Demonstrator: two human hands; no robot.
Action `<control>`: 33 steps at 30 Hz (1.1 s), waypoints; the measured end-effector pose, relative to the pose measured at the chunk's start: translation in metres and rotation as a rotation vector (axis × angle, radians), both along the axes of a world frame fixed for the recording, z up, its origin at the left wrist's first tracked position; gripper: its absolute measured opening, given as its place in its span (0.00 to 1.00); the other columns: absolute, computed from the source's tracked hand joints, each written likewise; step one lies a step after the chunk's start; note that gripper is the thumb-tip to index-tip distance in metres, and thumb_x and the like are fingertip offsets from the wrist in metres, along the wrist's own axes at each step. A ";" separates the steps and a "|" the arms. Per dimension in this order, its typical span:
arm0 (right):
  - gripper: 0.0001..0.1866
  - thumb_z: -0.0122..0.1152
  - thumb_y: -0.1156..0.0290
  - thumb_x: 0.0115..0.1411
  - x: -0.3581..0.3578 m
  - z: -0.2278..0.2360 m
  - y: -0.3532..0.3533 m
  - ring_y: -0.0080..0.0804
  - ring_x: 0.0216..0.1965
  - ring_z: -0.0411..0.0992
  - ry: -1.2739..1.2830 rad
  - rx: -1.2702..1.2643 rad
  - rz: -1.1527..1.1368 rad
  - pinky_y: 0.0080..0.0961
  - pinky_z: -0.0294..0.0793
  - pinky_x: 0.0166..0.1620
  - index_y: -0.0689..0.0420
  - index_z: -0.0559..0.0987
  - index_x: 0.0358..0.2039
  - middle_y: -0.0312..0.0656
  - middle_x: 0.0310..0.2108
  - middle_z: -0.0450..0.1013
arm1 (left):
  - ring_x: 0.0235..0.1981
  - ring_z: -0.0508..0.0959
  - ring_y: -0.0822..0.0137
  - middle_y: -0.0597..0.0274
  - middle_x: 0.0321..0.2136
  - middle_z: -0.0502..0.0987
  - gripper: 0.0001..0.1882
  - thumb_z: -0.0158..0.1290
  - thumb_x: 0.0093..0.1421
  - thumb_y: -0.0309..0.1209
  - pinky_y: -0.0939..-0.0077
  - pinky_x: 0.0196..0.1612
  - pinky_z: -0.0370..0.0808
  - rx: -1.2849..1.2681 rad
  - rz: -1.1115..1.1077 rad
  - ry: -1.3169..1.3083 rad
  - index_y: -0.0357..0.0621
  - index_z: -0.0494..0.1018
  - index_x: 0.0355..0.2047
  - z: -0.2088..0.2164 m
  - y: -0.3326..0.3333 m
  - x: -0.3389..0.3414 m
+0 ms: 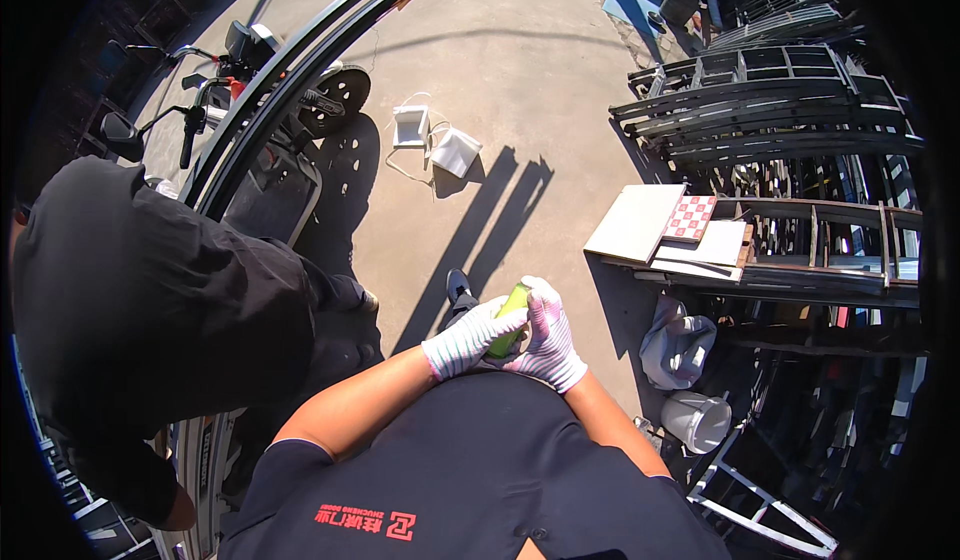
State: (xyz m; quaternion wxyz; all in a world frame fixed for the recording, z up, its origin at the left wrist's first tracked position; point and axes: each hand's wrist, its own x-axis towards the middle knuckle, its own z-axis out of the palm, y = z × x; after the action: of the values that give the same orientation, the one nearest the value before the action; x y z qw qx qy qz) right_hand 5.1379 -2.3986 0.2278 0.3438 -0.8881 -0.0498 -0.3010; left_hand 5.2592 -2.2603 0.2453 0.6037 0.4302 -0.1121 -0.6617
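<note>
Both my hands wear white striped knit gloves and meet in front of my waist. Between them is a bright green, oblong object [511, 322] whose kind I cannot make out. My left hand [466, 342] closes on its left side, with the fingers reaching toward the other glove. Around its right side and lower end curls my right hand [549, 340], with a pinkish tint on the glove. The gloves cover part of the green object. Just beyond my hands, a shoe [458, 284] shows on the concrete.
At my left a person in dark clothing [150, 310] bends beside a long metal frame [300, 45] and a parked two-wheeler [330, 100]. Two white containers with straps [455, 152] lie ahead. Stacked metal frames [760, 100], pale panels [635, 222], a sack [680, 345] and a bucket [697, 422] line the right.
</note>
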 end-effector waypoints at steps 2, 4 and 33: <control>0.72 0.81 0.46 0.35 0.022 -0.002 -0.027 0.64 0.61 0.63 0.028 -0.048 -0.031 0.54 0.66 0.62 0.49 0.46 0.75 0.61 0.64 0.60 | 0.33 0.74 0.74 0.67 0.34 0.73 0.23 0.61 0.63 0.49 0.79 0.36 0.73 0.013 -0.044 0.017 0.48 0.70 0.49 0.000 -0.031 0.029; 0.74 0.82 0.47 0.33 0.044 -0.002 -0.055 0.64 0.61 0.63 0.082 -0.041 -0.109 0.52 0.66 0.61 0.49 0.45 0.75 0.62 0.63 0.60 | 0.34 0.75 0.75 0.67 0.33 0.75 0.22 0.58 0.65 0.50 0.79 0.38 0.74 -0.016 -0.096 -0.006 0.47 0.71 0.46 0.000 -0.066 0.060; 0.44 0.77 0.65 0.48 0.524 0.030 -0.352 0.48 0.58 0.69 0.263 0.067 0.800 0.40 0.71 0.60 0.55 0.68 0.66 0.51 0.59 0.68 | 0.29 0.74 0.76 0.68 0.29 0.75 0.23 0.70 0.55 0.43 0.79 0.30 0.71 0.228 0.696 -0.235 0.46 0.73 0.43 0.033 -0.276 0.385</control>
State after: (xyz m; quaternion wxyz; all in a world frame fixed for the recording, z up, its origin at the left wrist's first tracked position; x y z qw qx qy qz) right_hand 5.6616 -2.7504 0.2575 0.4658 -0.8179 -0.3365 -0.0290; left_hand 5.6439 -2.5367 0.2787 0.7235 0.5798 0.0467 -0.3717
